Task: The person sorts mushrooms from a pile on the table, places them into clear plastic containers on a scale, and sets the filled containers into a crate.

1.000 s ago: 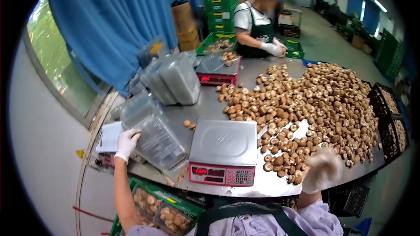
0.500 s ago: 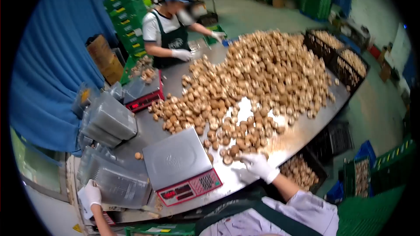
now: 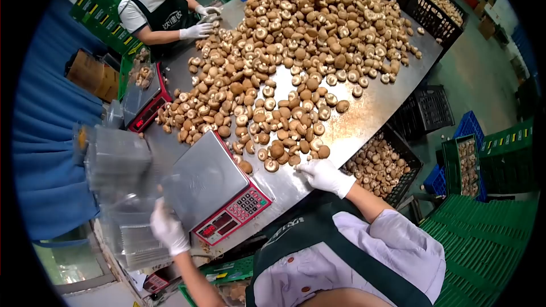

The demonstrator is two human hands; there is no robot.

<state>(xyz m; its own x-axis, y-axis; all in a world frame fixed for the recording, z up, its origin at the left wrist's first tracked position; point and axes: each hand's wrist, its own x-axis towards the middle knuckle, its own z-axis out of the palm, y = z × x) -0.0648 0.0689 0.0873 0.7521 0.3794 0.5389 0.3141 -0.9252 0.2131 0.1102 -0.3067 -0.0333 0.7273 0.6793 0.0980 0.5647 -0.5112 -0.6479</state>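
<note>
A large heap of brown-capped mushrooms covers much of the metal table. My white-gloved right hand is low over the table's near edge, fingers stretched toward the closest mushrooms and apparently holding none. To its left stands a red digital scale with a bare steel plate. My gloved left hand is smeared by motion between the scale and the stacked clear plastic trays; whether its fingers grip a tray cannot be made out.
Across the table a co-worker in a dark apron has both gloved hands beside the heap. A second red scale carries mushrooms. Black crates of mushrooms stand under and beyond the table. Green crates lie at right.
The view has tilted down and shifted. My left hand has moved off the tray stack's outer side toward the scale. My right hand stays near the closest mushrooms.
</note>
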